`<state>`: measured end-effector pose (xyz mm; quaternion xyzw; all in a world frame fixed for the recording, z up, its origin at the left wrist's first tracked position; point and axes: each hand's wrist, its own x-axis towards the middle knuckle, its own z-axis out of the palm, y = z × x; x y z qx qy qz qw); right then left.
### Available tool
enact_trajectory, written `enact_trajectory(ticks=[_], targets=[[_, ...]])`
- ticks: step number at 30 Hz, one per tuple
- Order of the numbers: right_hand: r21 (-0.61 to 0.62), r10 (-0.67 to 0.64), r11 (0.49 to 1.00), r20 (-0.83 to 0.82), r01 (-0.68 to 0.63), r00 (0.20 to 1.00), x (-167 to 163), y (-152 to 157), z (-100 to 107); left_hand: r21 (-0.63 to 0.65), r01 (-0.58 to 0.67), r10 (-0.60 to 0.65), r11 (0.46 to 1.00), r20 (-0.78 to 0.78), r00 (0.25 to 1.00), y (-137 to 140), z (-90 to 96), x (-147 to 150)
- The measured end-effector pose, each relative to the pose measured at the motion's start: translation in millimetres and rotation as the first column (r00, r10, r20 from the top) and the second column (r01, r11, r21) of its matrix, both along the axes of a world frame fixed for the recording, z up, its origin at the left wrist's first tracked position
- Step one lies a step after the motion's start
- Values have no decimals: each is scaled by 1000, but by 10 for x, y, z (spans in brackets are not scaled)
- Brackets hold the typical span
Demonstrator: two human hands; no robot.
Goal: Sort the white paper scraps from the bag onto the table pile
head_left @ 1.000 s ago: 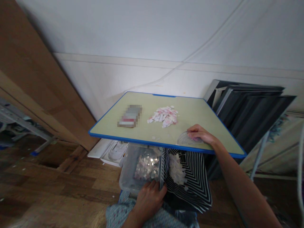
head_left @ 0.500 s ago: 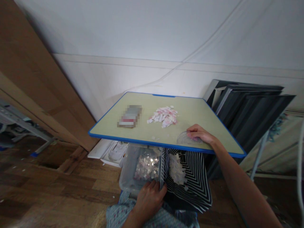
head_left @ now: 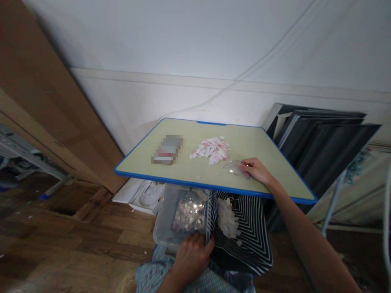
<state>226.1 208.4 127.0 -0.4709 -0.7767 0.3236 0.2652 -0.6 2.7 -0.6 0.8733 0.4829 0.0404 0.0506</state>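
Observation:
My right hand (head_left: 255, 170) pinches a clear plastic protractor (head_left: 232, 167) over the front right of the small table (head_left: 269, 162). The protractor is tilted, and whether its edge touches the tabletop I cannot tell. Left of it lies a heap of small pink and white pieces (head_left: 210, 149). Below the table edge, my left hand (head_left: 194, 252) is closed round the near rim of a clear plastic bin (head_left: 161, 228). Inside the bin are many small shiny pieces (head_left: 189, 211). Beside it, a black-and-white striped cloth (head_left: 253, 228) bears a pile of pale flakes (head_left: 227, 219).
A blurred-out flat object (head_left: 168, 149) lies on the table's left side. An open white box (head_left: 148, 197) is on the floor under the table. Dark panels (head_left: 324, 134) lean at the right, and brown cardboard (head_left: 61, 101) stands at the left.
My right hand has moved slightly left and away from me with the protractor, which has changed its tilt. My left hand stays on the bin rim.

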Motion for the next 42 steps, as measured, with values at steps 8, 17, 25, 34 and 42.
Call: enact_trajectory(ticks=[8,17,25,34,42], targets=[[140,13,990,79,-24,997,-373,-39,-55,-25,-3,3,1000,-16,1000,2,27,-3],[173,104,977,127,-125,986,-1033,-125,-53,-55,-14,13,998,-13,1000,1,47,0],[155,166,970,143,-188,976,-1169,-128,-48,-39,-5,4,999,-15,1000,4,27,-2],[208,222,944,170,-255,960,-1289,-141,-60,-39,-8,7,999,-17,1000,5,24,-1],[200,358,907,101,-372,928,-1262,-174,-88,-34,12,-12,999,-7,1000,6,17,3]])
